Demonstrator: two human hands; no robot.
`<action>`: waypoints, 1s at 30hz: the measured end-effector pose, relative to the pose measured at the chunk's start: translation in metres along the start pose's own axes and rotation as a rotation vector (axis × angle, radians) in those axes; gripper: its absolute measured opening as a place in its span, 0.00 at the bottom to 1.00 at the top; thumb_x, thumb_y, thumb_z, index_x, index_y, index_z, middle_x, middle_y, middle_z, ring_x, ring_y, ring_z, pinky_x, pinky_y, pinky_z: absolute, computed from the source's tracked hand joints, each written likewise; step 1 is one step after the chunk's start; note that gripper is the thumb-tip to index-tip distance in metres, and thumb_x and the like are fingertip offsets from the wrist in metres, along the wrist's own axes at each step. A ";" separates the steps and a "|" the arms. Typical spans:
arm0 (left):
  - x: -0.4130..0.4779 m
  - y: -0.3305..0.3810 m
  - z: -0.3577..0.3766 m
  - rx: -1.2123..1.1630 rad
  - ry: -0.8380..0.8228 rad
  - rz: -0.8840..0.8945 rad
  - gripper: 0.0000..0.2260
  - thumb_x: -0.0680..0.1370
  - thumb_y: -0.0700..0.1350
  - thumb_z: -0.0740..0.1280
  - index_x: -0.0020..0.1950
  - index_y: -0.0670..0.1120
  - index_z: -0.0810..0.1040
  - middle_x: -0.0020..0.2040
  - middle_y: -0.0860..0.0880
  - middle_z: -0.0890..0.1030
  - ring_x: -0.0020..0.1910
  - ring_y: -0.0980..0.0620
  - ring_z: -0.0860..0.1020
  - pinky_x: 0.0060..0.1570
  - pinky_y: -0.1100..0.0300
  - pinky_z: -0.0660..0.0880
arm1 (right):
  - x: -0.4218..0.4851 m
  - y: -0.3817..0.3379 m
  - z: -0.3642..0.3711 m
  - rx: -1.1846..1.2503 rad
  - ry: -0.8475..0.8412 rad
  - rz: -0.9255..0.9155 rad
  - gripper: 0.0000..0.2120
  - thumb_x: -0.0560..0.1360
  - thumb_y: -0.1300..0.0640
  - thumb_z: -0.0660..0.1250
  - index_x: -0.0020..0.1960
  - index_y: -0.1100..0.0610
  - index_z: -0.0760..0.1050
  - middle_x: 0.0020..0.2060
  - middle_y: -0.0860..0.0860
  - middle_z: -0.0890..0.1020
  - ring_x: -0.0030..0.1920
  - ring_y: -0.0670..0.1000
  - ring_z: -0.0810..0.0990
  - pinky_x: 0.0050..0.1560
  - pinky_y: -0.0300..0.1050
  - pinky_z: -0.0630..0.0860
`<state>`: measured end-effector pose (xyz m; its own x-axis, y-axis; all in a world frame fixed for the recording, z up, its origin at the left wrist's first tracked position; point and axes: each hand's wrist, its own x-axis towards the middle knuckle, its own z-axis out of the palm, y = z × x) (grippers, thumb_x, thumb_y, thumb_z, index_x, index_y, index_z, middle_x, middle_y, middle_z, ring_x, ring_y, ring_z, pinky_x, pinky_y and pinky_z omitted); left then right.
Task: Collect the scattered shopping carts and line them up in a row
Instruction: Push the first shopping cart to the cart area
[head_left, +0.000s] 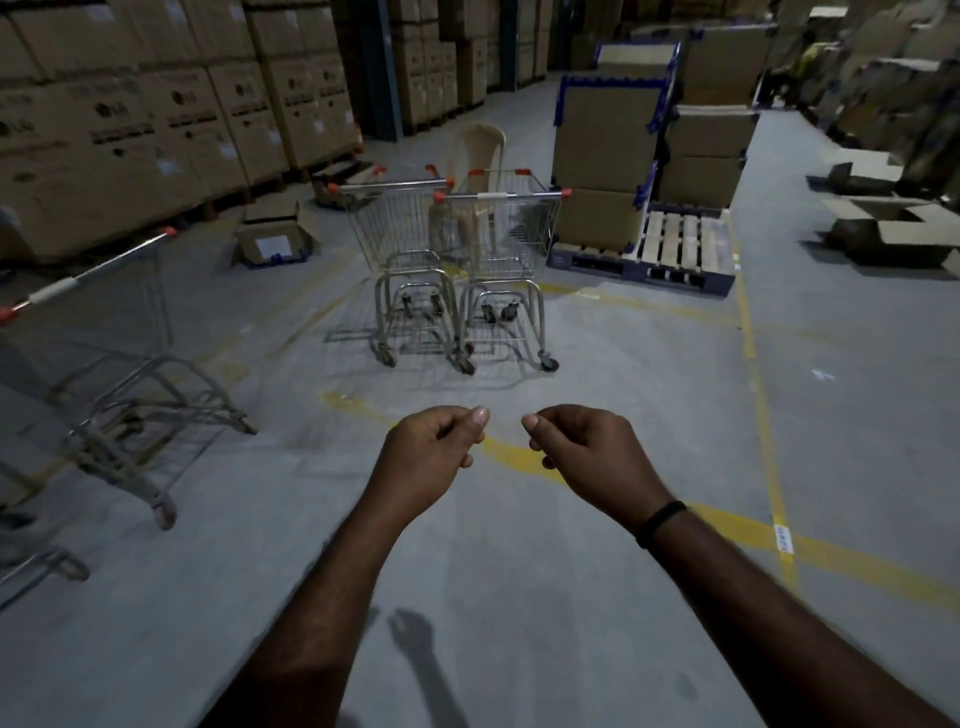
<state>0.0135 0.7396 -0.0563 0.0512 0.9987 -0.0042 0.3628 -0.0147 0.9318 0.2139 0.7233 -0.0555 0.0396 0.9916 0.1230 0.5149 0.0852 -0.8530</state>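
Left hand (431, 449) and right hand (584, 449) curl their fingers (467, 439), holding nothing. Two silver wire shopping carts (498, 234) stand ahead, with open grey floor (623, 374) between.

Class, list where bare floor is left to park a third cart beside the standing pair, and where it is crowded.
Free: floor left of the left cart, up to the open carton; floor in front of the pair. Crowded: the right cart stands close to the pallet; a chair behind.

Grey concrete floor (519, 571) as I view it, marked with yellow lines (748, 332). Standing on it: centre-left cart (400, 234) and centre-right cart (511, 234) side by side; third cart (104, 332), far left; pallet (675, 244); open carton (272, 241); chair (478, 150).
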 end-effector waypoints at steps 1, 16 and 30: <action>0.019 -0.002 -0.001 0.004 -0.018 0.000 0.12 0.80 0.57 0.68 0.47 0.50 0.84 0.44 0.54 0.86 0.39 0.52 0.84 0.50 0.50 0.80 | 0.017 0.003 0.003 -0.002 0.003 0.007 0.13 0.77 0.41 0.68 0.39 0.47 0.81 0.36 0.47 0.85 0.39 0.48 0.84 0.47 0.55 0.81; 0.383 0.013 0.027 0.087 0.000 0.033 0.13 0.79 0.59 0.67 0.43 0.53 0.84 0.43 0.52 0.86 0.39 0.53 0.84 0.46 0.52 0.79 | 0.381 0.060 -0.006 0.003 0.020 -0.019 0.12 0.78 0.41 0.67 0.38 0.42 0.79 0.37 0.46 0.85 0.40 0.48 0.84 0.48 0.55 0.81; 0.666 0.007 0.001 0.095 0.073 0.071 0.16 0.80 0.57 0.67 0.42 0.46 0.84 0.37 0.42 0.83 0.37 0.43 0.81 0.36 0.54 0.74 | 0.673 0.071 0.010 -0.059 -0.033 -0.058 0.15 0.79 0.42 0.67 0.49 0.52 0.85 0.39 0.44 0.86 0.41 0.42 0.84 0.42 0.40 0.77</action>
<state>0.0512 1.4049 -0.0528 0.0136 0.9959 0.0899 0.4473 -0.0865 0.8902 0.2685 1.3972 -0.0389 -0.0198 0.9879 0.1540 0.5651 0.1381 -0.8134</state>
